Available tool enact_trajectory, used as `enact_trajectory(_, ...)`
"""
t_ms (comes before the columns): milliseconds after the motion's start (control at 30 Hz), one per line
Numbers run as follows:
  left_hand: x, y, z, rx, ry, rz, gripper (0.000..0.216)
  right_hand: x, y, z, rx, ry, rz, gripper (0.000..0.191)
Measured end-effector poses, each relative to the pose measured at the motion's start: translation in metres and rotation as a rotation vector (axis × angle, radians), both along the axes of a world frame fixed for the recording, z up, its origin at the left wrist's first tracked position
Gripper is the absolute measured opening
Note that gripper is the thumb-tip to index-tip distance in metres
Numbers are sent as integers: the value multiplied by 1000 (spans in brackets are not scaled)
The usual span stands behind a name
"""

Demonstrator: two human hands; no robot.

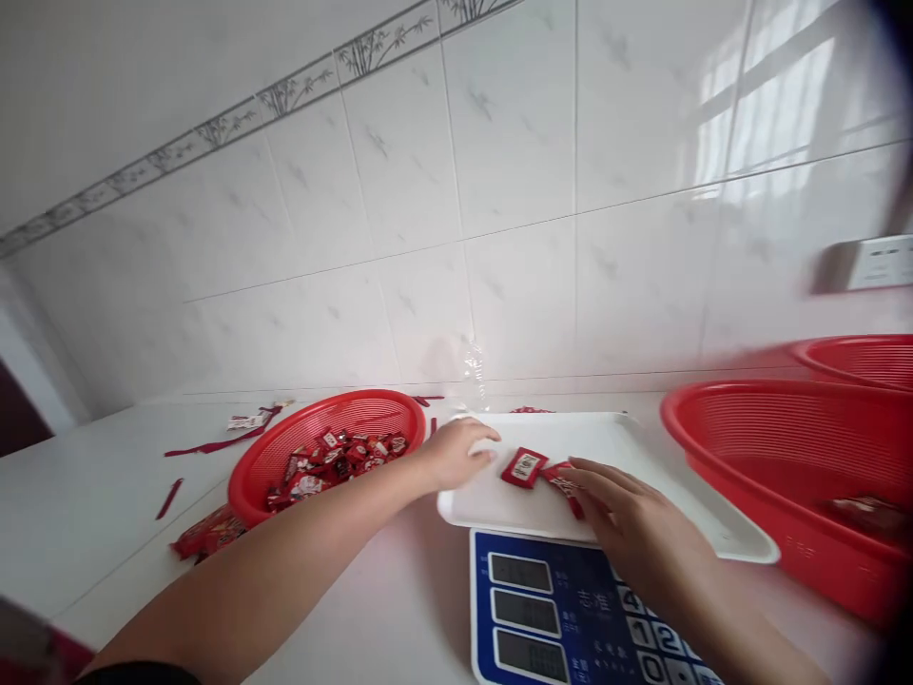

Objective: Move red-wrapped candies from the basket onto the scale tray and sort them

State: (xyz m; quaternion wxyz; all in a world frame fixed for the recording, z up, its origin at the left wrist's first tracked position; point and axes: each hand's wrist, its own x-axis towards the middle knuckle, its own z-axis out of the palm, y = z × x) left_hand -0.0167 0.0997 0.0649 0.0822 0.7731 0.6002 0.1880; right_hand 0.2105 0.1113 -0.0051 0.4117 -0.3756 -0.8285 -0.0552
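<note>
My left hand (460, 455) hovers at the left edge of the white scale tray (492, 514), its thumb and fingers apart with nothing between them. Just right of it, a small red packet (524, 467) with a white label lies flat on the tray. My right hand (638, 514) reaches over the tray from the front right. Its fingers are closed on a second red packet (563, 480), partly covering it. Below the tray is the scale's blue panel (585, 595), with grey displays and number keys; my right forearm hides part of the keys.
A red plastic basket (246, 466) with many small red packets stands at left. Larger red packaging (206, 535) lies beside it, with red strips (169, 499) on the counter. At right is a big red basket (777, 518), another behind it (856, 347). A tiled wall (520, 304) closes the back.
</note>
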Motion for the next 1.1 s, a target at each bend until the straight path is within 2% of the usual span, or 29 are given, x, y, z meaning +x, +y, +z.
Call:
enact_trajectory(100,-53,-4,9,-22,68,244,24,1,3,-6,84,32,-11,40)
enact_trajectory(167,-93,-15,12,-113,138,374,30,1,4,-9,120,43,-9,42)
enact_trajectory(267,-143,-42,9,-384,250,462,30,1,5,-11,139,56,-16,44)
enact_trajectory(367,-170,-63,4,-642,337,483,30,0,7,-13,123,81,-5,45)
enact_trajectory(567,-173,-66,0,-760,387,407,36,-1,13,-20,32,83,16,42)
enact_trajectory(733,-170,-61,-6,-791,401,446,31,-1,14,-23,-15,95,16,43)
enact_trajectory(933,-173,-62,-8,-758,262,440,30,1,11,-23,-74,118,10,37)
enact_trajectory(1100,-172,-63,-7,-818,150,431,28,-1,9,-20,-109,151,-4,39)
